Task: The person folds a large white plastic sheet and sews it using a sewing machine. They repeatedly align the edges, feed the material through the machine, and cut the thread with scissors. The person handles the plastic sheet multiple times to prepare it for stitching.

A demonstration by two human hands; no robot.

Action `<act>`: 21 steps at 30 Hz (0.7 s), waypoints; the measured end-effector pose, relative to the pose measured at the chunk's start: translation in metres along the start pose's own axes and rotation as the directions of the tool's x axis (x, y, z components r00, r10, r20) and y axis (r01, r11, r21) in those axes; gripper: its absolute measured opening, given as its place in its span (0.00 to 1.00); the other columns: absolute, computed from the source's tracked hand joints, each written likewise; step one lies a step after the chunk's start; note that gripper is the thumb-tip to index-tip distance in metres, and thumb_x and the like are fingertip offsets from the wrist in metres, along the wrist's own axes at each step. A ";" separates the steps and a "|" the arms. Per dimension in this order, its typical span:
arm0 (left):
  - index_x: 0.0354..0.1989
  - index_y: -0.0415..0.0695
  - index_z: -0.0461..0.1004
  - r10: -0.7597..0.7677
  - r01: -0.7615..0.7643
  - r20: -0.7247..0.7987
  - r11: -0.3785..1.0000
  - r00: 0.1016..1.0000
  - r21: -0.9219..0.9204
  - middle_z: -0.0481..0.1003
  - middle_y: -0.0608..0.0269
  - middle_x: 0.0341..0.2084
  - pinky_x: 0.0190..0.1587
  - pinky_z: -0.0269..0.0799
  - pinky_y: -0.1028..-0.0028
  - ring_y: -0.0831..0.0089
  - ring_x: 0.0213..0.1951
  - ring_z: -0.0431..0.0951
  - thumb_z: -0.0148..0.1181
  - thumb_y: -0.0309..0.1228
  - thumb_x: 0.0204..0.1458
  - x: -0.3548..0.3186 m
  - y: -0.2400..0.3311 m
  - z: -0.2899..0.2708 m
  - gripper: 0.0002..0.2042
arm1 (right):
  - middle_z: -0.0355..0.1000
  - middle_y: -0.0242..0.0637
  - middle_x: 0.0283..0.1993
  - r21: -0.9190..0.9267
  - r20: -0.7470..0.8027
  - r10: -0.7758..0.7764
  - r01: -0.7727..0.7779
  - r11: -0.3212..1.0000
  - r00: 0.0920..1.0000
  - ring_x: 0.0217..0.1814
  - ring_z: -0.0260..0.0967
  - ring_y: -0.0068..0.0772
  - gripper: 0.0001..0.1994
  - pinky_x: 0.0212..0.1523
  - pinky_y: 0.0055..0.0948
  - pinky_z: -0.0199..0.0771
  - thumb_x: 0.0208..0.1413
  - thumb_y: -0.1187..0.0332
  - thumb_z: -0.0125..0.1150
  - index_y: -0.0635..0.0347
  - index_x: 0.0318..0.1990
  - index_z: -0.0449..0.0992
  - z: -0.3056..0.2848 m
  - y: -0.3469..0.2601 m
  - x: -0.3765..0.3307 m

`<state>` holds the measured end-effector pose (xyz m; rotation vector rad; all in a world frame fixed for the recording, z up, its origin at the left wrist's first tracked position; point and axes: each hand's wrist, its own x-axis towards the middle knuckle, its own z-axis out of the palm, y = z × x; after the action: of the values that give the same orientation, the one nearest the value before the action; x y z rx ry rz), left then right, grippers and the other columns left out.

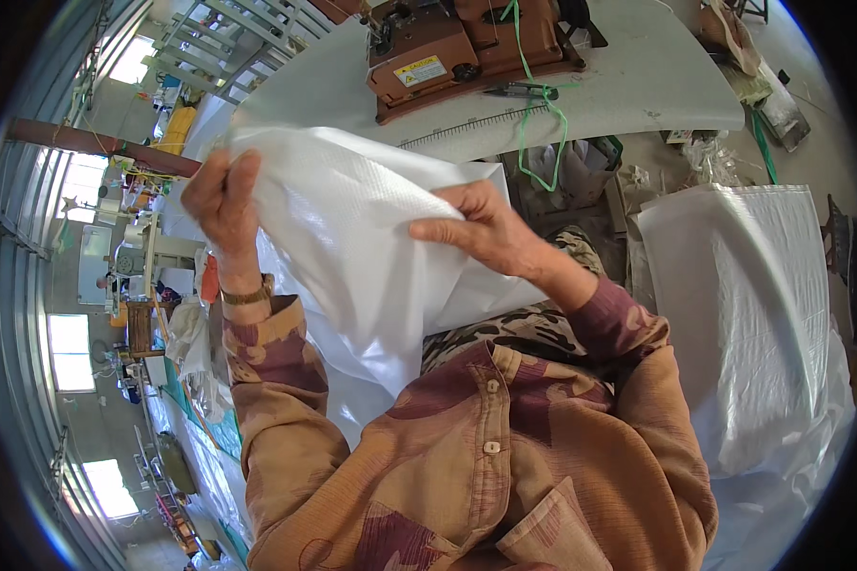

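A white woven plastic sheet point(352, 228), possibly a sack, hangs between my two hands and drapes over my lap. My left hand point(225, 198) is closed on its upper left corner, slightly smeared by motion. My right hand point(481, 228) pinches the sheet's right part, with the thumb lying on top and the other fingers partly hidden behind the fabric. Just beyond the sheet stands the grey table, and on it a brown sewing machine point(467, 57).
Green string point(559, 124) dangles over the table's near edge point(438, 152), close to small snips point(522, 91). At my right lies a stack of white woven sheets point(747, 314). A metal rack point(238, 48) stands at the far left. Below the table sits a bag point(581, 171).
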<state>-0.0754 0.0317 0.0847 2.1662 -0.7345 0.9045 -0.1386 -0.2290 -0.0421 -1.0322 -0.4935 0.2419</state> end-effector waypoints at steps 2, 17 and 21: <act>0.29 0.37 0.79 0.106 -0.073 -0.166 0.978 0.981 0.194 0.77 0.64 0.21 0.28 0.66 0.79 0.79 0.23 0.71 0.61 0.33 0.54 -0.009 0.020 0.002 0.11 | 0.74 0.37 0.28 -0.627 0.027 -0.260 0.219 0.748 0.965 0.30 0.73 0.38 0.11 0.34 0.31 0.72 0.53 0.63 0.67 0.63 0.35 0.79 -0.015 -0.022 0.004; 0.35 0.38 0.80 0.078 -0.036 0.244 0.985 0.967 -0.171 0.79 0.61 0.24 0.33 0.70 0.76 0.74 0.25 0.76 0.63 0.30 0.51 -0.010 0.089 0.009 0.08 | 0.75 0.36 0.45 -0.375 0.405 -0.423 0.569 0.732 0.811 0.44 0.70 0.33 0.26 0.42 0.33 0.71 0.51 0.51 0.67 0.61 0.49 0.74 0.011 -0.074 0.062; 0.36 0.37 0.79 0.015 0.063 0.269 0.959 0.963 -0.277 0.80 0.62 0.27 0.35 0.70 0.78 0.76 0.28 0.76 0.60 0.29 0.53 -0.011 0.092 0.008 0.08 | 0.76 0.33 0.38 -0.384 0.495 -0.202 0.421 0.822 0.845 0.39 0.70 0.27 0.23 0.40 0.30 0.70 0.51 0.51 0.68 0.64 0.42 0.78 -0.005 -0.067 0.056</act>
<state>-0.1431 -0.0287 0.1050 2.0526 -0.9073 0.4596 -0.0901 -0.2433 0.0293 -1.3640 -1.1747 0.0381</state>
